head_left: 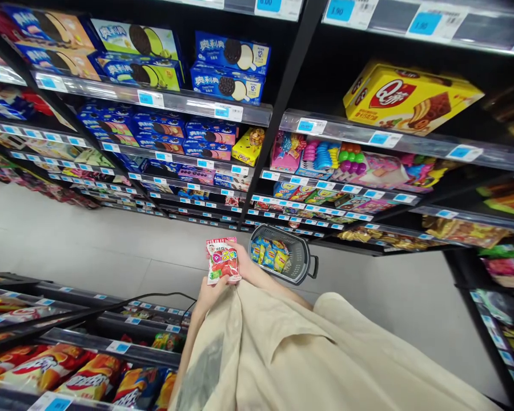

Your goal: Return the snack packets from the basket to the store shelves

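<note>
Between my two hands is a small red and white candy bag (221, 261), its printed front turned up toward me. My left hand (212, 290) grips its lower edge, the thumb lying over the front. My right hand (243, 261) closes on the bag's right side near the top. Just right of my right hand, a dark grey shopping basket (300, 251) stands on the floor. Several blue and yellow snack packets (269, 254) lie inside it.
Ahead rise black shelves with blue cookie boxes (228, 68), a yellow cake box (406, 100) and colourful toy candies (321, 157). Behind on the left, a low shelf carries orange chip bags (85, 374). A grey tiled floor (111, 245) runs between the shelves.
</note>
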Demonstrator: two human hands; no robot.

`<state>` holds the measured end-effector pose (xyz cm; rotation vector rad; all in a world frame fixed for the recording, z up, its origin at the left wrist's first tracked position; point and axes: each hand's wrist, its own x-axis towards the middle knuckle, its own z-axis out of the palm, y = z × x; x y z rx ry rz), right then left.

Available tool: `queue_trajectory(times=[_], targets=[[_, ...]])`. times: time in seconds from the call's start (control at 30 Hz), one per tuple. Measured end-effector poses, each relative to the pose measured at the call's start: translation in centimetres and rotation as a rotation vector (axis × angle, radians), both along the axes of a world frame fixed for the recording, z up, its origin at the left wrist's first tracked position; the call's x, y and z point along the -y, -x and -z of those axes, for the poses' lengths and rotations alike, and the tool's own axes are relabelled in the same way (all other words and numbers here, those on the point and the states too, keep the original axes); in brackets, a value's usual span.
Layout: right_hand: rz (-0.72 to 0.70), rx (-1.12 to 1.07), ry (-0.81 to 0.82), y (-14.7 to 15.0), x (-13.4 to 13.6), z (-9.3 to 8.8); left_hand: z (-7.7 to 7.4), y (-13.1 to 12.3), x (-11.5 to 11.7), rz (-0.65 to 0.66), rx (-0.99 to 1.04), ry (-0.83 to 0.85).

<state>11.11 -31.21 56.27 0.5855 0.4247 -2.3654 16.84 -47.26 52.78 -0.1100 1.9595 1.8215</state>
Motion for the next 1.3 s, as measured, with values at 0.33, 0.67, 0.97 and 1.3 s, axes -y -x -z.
queue_trajectory(times=[0.33,0.67,0.97,1.3], targets=[[0.056,-0.025,-0.059,0.3,-0.3,0.8,0.7,0.0,0.0,-0.004,-0.041,-0.010],[0.290,0.014,-0.204,1.0,-2.1,1.8,1.7,0.7,0.1,-0.295,-0.527,0.139],[0.045,0.023,-0.154,-0.1,0.7,1.8,1.1,0.5,0.1,0.139,-0.595,0.179],[0.194,-0.111,-0.554,-0.1,0.1,3.7,2.2,0.9,-0.7,-0.562,0.080,-0.458]])
